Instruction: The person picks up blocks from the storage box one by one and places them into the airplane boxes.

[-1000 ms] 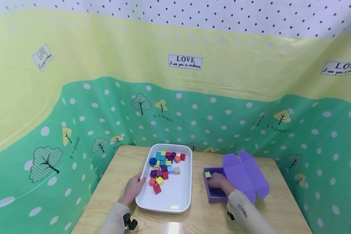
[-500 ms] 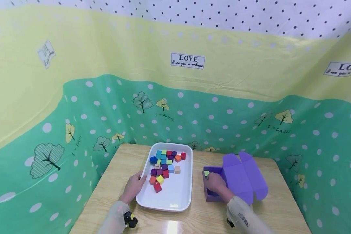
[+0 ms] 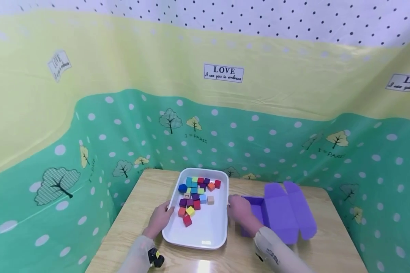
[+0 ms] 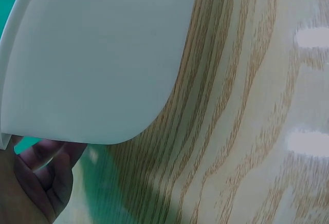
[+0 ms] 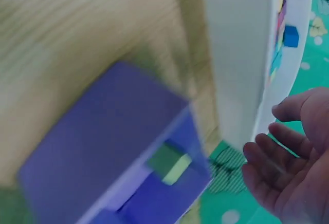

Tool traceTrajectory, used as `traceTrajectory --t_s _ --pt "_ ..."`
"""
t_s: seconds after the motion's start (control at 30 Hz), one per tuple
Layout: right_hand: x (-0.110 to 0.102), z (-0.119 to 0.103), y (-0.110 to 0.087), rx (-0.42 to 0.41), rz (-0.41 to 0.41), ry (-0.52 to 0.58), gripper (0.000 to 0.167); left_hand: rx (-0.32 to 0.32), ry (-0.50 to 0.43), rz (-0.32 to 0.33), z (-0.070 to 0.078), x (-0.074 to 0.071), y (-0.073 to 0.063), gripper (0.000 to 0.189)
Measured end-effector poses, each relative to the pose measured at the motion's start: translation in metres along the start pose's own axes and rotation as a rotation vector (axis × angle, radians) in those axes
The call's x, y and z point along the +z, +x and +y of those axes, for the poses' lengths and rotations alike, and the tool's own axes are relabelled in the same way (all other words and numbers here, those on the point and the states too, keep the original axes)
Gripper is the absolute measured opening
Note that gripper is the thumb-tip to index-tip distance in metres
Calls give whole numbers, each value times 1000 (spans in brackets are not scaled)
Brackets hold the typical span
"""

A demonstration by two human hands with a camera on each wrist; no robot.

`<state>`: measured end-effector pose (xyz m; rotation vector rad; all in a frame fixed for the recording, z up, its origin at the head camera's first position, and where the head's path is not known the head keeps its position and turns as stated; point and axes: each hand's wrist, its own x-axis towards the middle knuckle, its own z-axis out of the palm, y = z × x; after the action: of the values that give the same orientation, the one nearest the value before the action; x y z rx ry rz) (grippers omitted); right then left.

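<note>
Our left hand gripped the white tray by its left rim; blocks lay mostly far left inside. Our right hand, fingers parted and empty, hung beside its right rim; the purple box held a green block.

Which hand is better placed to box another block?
Probably the right hand: empty, and near both the tray and the purple box. The left hand holds the tray's edge.

Bright; glare on table; right wrist view blurred.
</note>
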<state>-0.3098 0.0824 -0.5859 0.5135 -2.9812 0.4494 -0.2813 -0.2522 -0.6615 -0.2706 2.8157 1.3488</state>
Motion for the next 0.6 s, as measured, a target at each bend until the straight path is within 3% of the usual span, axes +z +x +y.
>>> traceTrajectory --t_s 0.07,0.3,0.5,0.6 --pt "2 -14 15 -10 -39 26 5 -12 -10 -9 0 0 1 44" --pt "20 -45 64 10 -173 96 28 11 -18 6 4 1 4 44" --pt "39 -59 78 50 -279 79 32 15 -7 17 0 2 -1 43" --pt "46 -60 80 62 -287 44 31 14 -14 16 0 3 -3 43"
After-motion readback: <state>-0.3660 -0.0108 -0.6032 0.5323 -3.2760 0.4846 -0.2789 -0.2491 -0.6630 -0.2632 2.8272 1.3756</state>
